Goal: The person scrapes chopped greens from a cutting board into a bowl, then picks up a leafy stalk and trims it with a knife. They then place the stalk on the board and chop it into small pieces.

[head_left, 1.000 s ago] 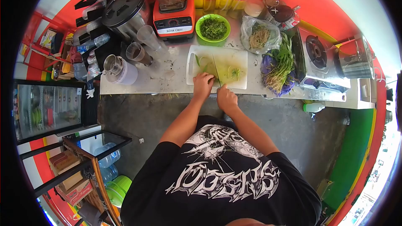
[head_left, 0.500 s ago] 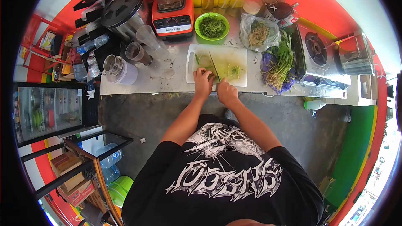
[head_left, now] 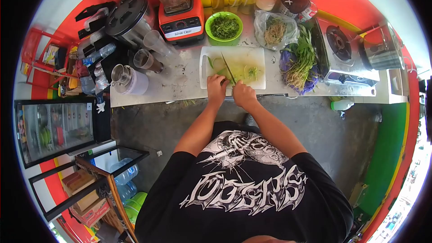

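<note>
A white cutting board (head_left: 256, 55) lies near the counter's front edge. My right hand (head_left: 244, 95) is wrapped round the handle of a knife (head_left: 227, 68), whose blade points away from me and a little to the left over the board. Close to the blade's left side, my left hand (head_left: 216, 91) has its fingers curled on leafy greens, mostly hidden under them. A few green leaves (head_left: 211, 62) lie on the board's left part. Small pale green cut pieces (head_left: 252, 72) sit to the right of the blade.
Behind the board stand a green bowl of chopped greens (head_left: 225, 26) and a red blender (head_left: 182, 21). To the right are a plastic bag of roots (head_left: 276, 31), a bunch of leafy stems (head_left: 299, 65) and a gas stove (head_left: 338, 45). Plastic cups (head_left: 148, 60) stand left.
The view has shifted and turned slightly. Both hands stay at the board in nearly the same pose, knife still in the right hand.
</note>
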